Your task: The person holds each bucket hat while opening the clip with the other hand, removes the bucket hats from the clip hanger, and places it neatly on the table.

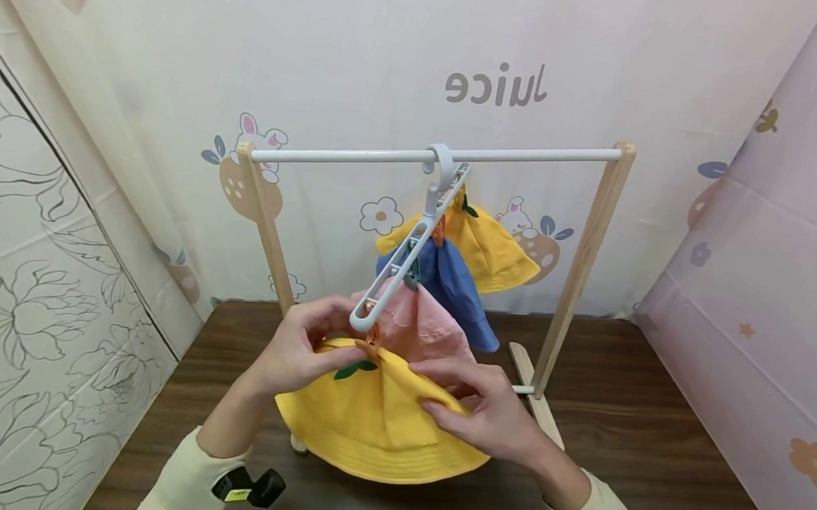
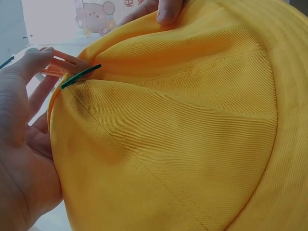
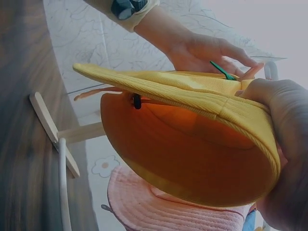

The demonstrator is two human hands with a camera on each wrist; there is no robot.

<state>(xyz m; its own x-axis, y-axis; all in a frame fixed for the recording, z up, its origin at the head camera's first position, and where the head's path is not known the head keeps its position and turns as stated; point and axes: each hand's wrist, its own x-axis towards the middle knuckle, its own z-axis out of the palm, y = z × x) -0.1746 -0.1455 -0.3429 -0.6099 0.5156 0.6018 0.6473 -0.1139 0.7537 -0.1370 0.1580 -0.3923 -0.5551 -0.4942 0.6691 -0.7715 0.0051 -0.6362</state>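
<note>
Yellow hat (image 1: 382, 417), hands (image 1: 302, 349) (image 1: 494, 411) pinching, orange clip (image 1: 370, 350)

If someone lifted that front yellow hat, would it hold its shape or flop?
The front yellow hat would probably sag, since its fabric creases near the orange clip. Its stitched brim likely keeps some shape, curving smoothly. Thin-looking cloth suggests it's light.

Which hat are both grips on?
The front yellow hat: left grip at its orange clip, right grip pinching its side. Pink hat, blue hat and rear yellow hat hang behind.
</note>
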